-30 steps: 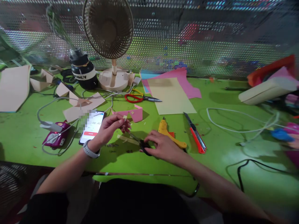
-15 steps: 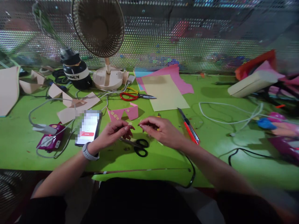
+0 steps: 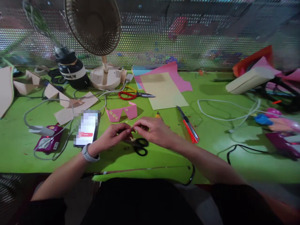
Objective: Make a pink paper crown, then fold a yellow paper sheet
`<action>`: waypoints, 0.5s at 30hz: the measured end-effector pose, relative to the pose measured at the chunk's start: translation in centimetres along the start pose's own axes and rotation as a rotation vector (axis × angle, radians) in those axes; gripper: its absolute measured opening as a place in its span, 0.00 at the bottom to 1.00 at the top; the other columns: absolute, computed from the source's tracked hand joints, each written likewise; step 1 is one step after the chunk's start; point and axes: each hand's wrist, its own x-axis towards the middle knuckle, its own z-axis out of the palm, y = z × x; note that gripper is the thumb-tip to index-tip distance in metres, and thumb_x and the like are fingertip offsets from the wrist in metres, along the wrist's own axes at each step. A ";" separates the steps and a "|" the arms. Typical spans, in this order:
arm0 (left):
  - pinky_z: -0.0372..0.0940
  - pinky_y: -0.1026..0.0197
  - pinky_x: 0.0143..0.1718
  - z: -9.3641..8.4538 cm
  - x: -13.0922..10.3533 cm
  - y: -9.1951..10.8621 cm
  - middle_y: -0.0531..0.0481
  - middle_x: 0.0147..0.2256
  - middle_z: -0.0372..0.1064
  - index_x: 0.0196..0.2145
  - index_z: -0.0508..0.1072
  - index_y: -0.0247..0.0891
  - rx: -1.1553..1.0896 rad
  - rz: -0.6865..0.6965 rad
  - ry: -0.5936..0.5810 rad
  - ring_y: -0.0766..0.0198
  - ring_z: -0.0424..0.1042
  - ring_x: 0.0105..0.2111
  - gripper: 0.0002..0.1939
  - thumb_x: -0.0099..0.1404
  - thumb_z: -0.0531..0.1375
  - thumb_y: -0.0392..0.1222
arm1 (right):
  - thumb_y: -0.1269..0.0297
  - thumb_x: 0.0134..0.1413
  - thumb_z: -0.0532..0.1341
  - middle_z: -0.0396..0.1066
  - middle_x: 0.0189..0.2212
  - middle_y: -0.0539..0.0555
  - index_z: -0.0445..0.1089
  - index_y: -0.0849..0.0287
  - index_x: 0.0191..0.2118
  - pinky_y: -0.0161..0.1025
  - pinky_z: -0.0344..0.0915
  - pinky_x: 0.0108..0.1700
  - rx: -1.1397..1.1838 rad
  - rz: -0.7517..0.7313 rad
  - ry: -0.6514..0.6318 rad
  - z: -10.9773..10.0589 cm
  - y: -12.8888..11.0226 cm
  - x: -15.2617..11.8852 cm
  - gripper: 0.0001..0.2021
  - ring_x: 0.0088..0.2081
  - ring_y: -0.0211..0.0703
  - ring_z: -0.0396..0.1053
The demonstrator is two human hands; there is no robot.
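Note:
My left hand and my right hand meet fingertip to fingertip above the green table. Both are closed in a pinch around something small, mostly hidden by the fingers. Just below them lie black-handled scissors, whose blades run under my left hand. Behind my hands stands a pink paper piece shaped like glasses, with several small yellowish squares on it. A yellow-tipped object shows partly behind my right hand. To the right lies a red utility knife.
A phone and a purple box with cables lie left. Behind are red-handled scissors, a cream sheet, a fan and a black bottle. White cable loops across the right side.
My right hand has moved left, so its fingertips now meet those of my left hand. The whole view has shifted slightly.

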 end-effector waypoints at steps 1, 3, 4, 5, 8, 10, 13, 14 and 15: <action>0.72 0.66 0.33 0.0 0.0 0.0 0.48 0.30 0.74 0.38 0.73 0.33 0.006 -0.003 -0.002 0.67 0.76 0.29 0.14 0.72 0.56 0.47 | 0.63 0.65 0.55 0.76 0.34 0.54 0.73 0.59 0.39 0.37 0.60 0.36 -0.019 -0.013 0.000 0.0 0.0 0.0 0.10 0.33 0.40 0.69; 0.72 0.66 0.33 0.0 0.0 0.0 0.48 0.30 0.74 0.38 0.73 0.33 0.019 -0.008 -0.006 0.68 0.76 0.29 0.13 0.72 0.56 0.46 | 0.63 0.65 0.55 0.75 0.33 0.54 0.73 0.59 0.38 0.37 0.60 0.36 -0.038 -0.024 -0.004 0.0 0.0 0.0 0.10 0.32 0.39 0.69; 0.72 0.66 0.33 0.0 0.1 0.0 0.48 0.30 0.75 0.38 0.73 0.33 0.028 -0.013 -0.009 0.67 0.76 0.29 0.13 0.72 0.56 0.46 | 0.63 0.64 0.55 0.75 0.33 0.54 0.72 0.59 0.38 0.37 0.60 0.36 -0.040 -0.024 -0.009 0.0 0.0 0.0 0.09 0.32 0.39 0.69; 0.72 0.66 0.33 0.0 0.1 0.0 0.47 0.30 0.75 0.38 0.73 0.33 0.040 -0.016 -0.011 0.67 0.76 0.29 0.13 0.72 0.56 0.46 | 0.63 0.64 0.55 0.75 0.32 0.54 0.72 0.59 0.38 0.37 0.60 0.36 -0.039 -0.021 -0.013 -0.1 0.0 0.0 0.09 0.32 0.39 0.68; 0.72 0.65 0.32 -0.2 0.2 0.2 0.48 0.30 0.74 0.40 0.74 0.33 0.084 -0.004 0.016 0.66 0.76 0.29 0.11 0.71 0.58 0.45 | 0.64 0.64 0.56 0.75 0.32 0.54 0.72 0.59 0.38 0.37 0.60 0.35 -0.029 -0.011 -0.018 -0.2 0.0 0.0 0.09 0.32 0.39 0.68; 0.71 0.66 0.31 -0.4 0.3 0.5 0.48 0.30 0.74 0.41 0.74 0.33 0.122 0.024 0.044 0.66 0.75 0.29 0.11 0.70 0.58 0.44 | 0.64 0.64 0.55 0.75 0.32 0.53 0.72 0.59 0.39 0.37 0.60 0.35 -0.033 -0.012 -0.030 -0.3 0.1 0.1 0.09 0.31 0.39 0.68; 0.70 0.66 0.31 -0.5 0.3 0.7 0.47 0.30 0.74 0.40 0.74 0.33 0.179 0.053 0.040 0.66 0.75 0.30 0.11 0.70 0.57 0.44 | 0.65 0.64 0.55 0.75 0.32 0.53 0.72 0.58 0.39 0.37 0.60 0.36 -0.069 -0.030 -0.072 -0.4 0.3 0.0 0.09 0.32 0.39 0.68; 0.70 0.66 0.31 -0.5 0.3 0.7 0.47 0.30 0.74 0.39 0.74 0.33 0.196 0.054 0.029 0.66 0.75 0.30 0.11 0.70 0.58 0.44 | 0.65 0.64 0.55 0.75 0.33 0.53 0.72 0.58 0.39 0.37 0.60 0.36 -0.082 -0.033 -0.080 -0.3 0.3 0.0 0.09 0.33 0.40 0.68; 0.69 0.66 0.31 -0.4 0.3 0.7 0.48 0.30 0.74 0.38 0.74 0.33 0.209 0.054 0.020 0.66 0.75 0.30 0.10 0.70 0.58 0.44 | 0.64 0.64 0.55 0.75 0.33 0.54 0.72 0.59 0.39 0.37 0.60 0.37 -0.092 -0.036 -0.084 -0.3 0.4 0.1 0.09 0.33 0.40 0.69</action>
